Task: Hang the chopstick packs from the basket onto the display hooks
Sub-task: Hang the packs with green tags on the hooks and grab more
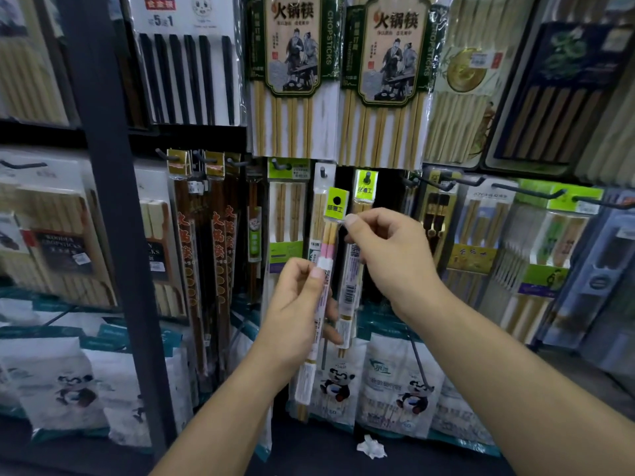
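Head view. The left hand (297, 304) grips a chopstick pack (328, 249) at mid-length, thumb across its front. The right hand (391, 259) pinches the same pack just below its yellow-green header (337, 204). The pack tilts slightly, header uppermost, just in front of a display hook (367, 175) on which a similar hanging pack (366, 190) sits. Panda-printed bags (405, 383) line the row below.

Big hot pot chopstick packs (385, 80) hang low, right above the short hooks (367, 176), so little room is left on top. Hung packs crowd both sides. The held chopstick pack (335, 214) fills the thin space between two of them. A dark gap (390, 194) is open to the right. Long black hooks (529, 191) stick out there. A thick post (110, 235) blocks the left.
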A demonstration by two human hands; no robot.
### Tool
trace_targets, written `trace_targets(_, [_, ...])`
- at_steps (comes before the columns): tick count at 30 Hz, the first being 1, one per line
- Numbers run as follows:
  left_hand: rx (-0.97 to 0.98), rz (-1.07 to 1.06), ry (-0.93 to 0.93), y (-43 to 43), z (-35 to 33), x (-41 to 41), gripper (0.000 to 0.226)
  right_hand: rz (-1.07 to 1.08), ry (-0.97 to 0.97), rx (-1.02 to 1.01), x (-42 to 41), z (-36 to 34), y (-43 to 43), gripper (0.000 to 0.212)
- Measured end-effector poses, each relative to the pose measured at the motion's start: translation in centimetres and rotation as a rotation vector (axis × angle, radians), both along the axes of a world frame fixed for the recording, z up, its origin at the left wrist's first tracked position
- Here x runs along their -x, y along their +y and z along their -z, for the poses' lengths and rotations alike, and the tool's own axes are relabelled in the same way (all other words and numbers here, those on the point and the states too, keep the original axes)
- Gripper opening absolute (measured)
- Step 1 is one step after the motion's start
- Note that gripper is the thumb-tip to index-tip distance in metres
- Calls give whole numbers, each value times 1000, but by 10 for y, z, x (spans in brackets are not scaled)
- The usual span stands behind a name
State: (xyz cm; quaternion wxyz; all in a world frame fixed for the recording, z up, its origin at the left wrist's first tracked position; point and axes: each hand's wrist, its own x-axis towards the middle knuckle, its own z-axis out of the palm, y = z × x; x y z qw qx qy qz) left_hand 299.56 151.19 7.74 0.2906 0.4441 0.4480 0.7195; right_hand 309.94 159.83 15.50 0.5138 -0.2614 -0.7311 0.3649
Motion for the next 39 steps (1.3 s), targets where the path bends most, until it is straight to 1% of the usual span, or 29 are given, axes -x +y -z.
trace_targets(5, [-11,-68,54,6,-7,-7,16,-44,59,45,-4,-7,-4,25])
trace_targets(8, [-30,-109,81,11,-13,-10,16,-13,66,31,-3,-14,0,27])
trace_targets(12, [-16,-212,249,23,-24,-8,15,40,108,22,-1,-23,11,30])
trace_targets(16, [15,-229,305,33,-35,-3,15,81,157,15,4,-27,21,34])
trace_targets(27, [63,-215,343,38,-39,2,17,152,167,-21,11,-23,34,34])
trace_targets(31, [94,-218,368,38,-38,3,17,149,143,-14,11,-21,37,33])
trace_targets(33, [135,-245,434,37,-36,5,17,140,127,-4,10,-18,39,32])
trace_targets(35, [195,-323,603,34,-34,8,18,133,110,-17,8,-13,38,30])
trace_targets(37, [212,-440,769,31,-33,13,20,129,97,-53,5,-8,37,28])
trace_targets(39, [165,-503,796,30,-36,16,19,133,107,-86,1,-2,34,25])
